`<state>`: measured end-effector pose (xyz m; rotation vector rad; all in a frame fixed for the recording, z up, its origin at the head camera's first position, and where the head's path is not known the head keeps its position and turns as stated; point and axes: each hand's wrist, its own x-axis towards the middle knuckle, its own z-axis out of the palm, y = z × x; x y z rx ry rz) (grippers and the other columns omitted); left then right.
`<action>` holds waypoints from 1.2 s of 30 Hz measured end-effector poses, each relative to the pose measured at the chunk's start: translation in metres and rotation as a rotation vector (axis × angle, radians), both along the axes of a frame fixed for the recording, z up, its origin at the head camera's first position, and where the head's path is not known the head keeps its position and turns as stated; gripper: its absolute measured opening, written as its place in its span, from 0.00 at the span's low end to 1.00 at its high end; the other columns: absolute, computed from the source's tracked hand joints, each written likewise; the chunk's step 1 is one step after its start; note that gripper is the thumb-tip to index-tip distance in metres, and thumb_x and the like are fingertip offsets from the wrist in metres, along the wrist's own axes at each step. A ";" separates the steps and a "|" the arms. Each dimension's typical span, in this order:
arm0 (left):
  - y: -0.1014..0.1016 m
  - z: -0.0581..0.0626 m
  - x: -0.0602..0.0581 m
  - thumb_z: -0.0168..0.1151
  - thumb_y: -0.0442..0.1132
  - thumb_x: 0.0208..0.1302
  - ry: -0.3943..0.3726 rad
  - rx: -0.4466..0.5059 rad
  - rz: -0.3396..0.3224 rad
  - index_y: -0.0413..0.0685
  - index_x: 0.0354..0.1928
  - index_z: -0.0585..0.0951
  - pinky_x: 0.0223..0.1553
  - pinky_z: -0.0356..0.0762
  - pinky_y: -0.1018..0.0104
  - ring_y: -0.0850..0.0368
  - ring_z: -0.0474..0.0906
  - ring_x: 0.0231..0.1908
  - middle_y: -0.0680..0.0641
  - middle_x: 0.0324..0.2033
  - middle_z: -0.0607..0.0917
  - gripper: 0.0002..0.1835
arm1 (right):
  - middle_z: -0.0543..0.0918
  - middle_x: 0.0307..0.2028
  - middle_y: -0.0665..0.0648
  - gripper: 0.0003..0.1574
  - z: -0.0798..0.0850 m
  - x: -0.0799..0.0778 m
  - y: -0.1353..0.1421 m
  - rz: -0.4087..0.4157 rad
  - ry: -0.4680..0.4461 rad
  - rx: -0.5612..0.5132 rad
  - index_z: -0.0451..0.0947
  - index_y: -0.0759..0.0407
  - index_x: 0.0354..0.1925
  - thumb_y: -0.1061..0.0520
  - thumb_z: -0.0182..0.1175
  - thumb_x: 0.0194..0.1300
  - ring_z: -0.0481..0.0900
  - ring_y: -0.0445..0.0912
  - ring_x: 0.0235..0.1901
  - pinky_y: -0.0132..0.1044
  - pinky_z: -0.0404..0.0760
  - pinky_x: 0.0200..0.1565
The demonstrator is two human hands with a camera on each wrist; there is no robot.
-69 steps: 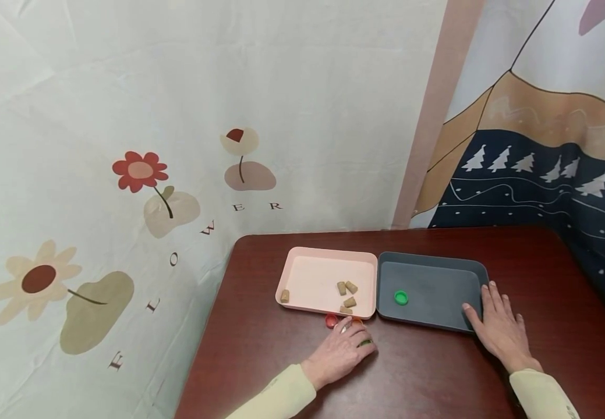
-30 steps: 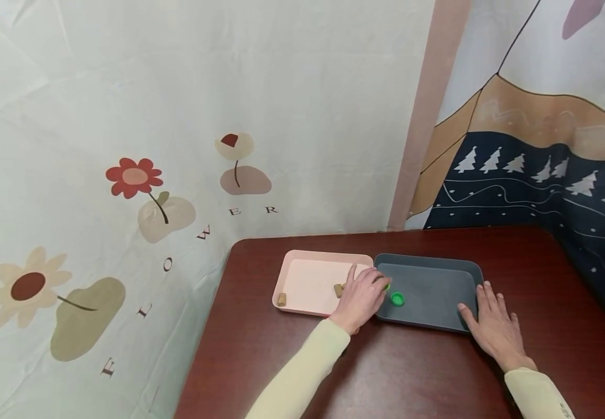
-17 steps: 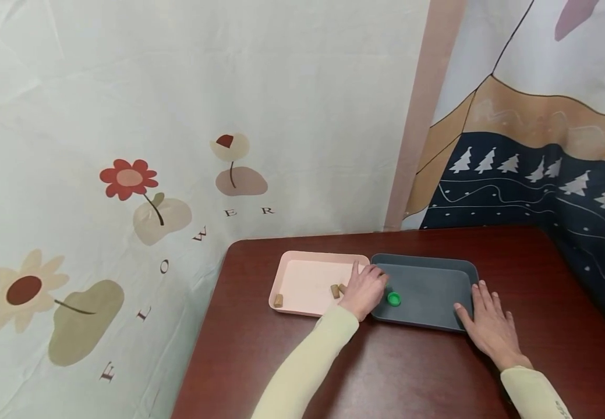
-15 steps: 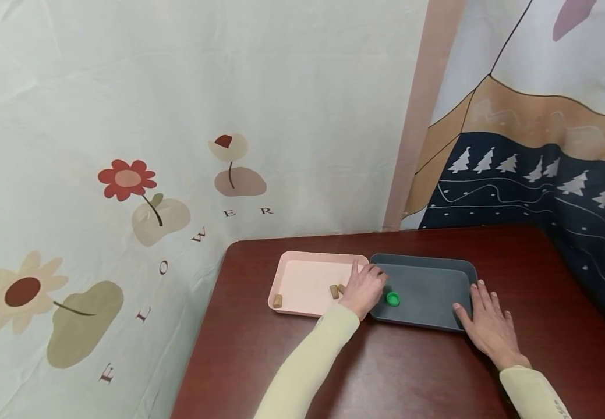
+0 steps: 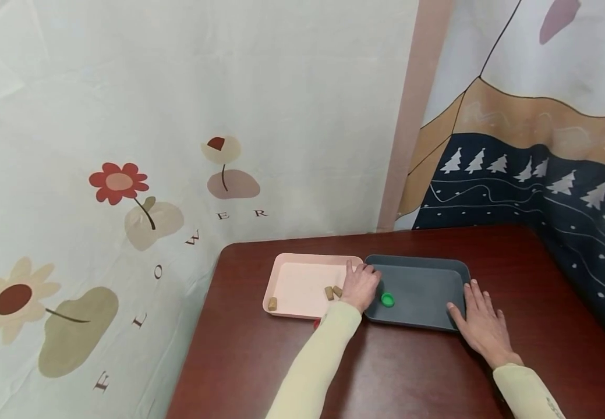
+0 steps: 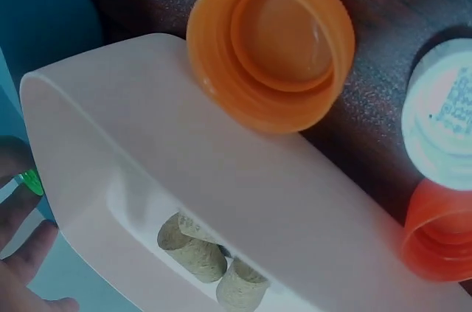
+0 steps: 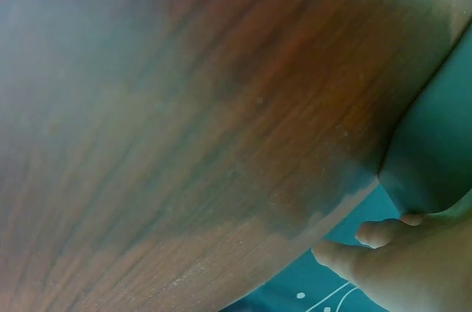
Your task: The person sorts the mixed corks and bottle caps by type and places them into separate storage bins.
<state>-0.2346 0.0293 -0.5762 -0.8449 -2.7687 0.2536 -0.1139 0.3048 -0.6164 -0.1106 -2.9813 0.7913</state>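
Note:
My left hand (image 5: 361, 287) is over the seam where the pink tray (image 5: 302, 276) meets the dark grey tray (image 5: 423, 291). In the left wrist view its fingers pinch a green bottle cap (image 6: 31, 181), mostly covered by them. Another green bottle cap (image 5: 388, 299) lies in the grey tray, just right of that hand. My right hand (image 5: 483, 326) rests with fingers extended along the grey tray's right edge, holding nothing. Cork pieces (image 5: 329, 293) lie in the pink tray near the left hand, and one cork (image 5: 272, 304) sits in its lower left corner.
On the table by the pink tray's near side, the left wrist view shows an orange cap (image 6: 273, 50), a white cap (image 6: 446, 116) and a red cap (image 6: 442, 231). A printed fabric backdrop (image 5: 302, 145) stands behind the dark red table (image 5: 260, 361).
The left hand has moved from the caps in front of the pink tray up and right to the grey tray's left edge, carrying the green bottle cap. The right hand stays at the tray edge.

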 end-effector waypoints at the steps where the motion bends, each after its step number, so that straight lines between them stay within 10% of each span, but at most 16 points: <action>1: 0.001 -0.001 0.000 0.64 0.42 0.71 -0.002 -0.001 -0.001 0.67 0.50 0.88 0.66 0.67 0.37 0.56 0.80 0.58 0.58 0.50 0.87 0.11 | 0.39 0.80 0.72 0.54 0.000 0.000 0.000 -0.001 0.002 0.001 0.43 0.73 0.80 0.33 0.41 0.81 0.40 0.75 0.76 0.82 0.47 0.61; 36: 0.015 -0.009 0.004 0.59 0.40 0.74 -0.076 -0.040 0.044 0.69 0.51 0.89 0.67 0.64 0.34 0.57 0.81 0.56 0.59 0.48 0.88 0.14 | 0.39 0.78 0.78 0.52 0.006 -0.003 -0.001 0.050 -0.005 0.061 0.42 0.80 0.77 0.38 0.44 0.82 0.39 0.72 0.78 0.79 0.44 0.66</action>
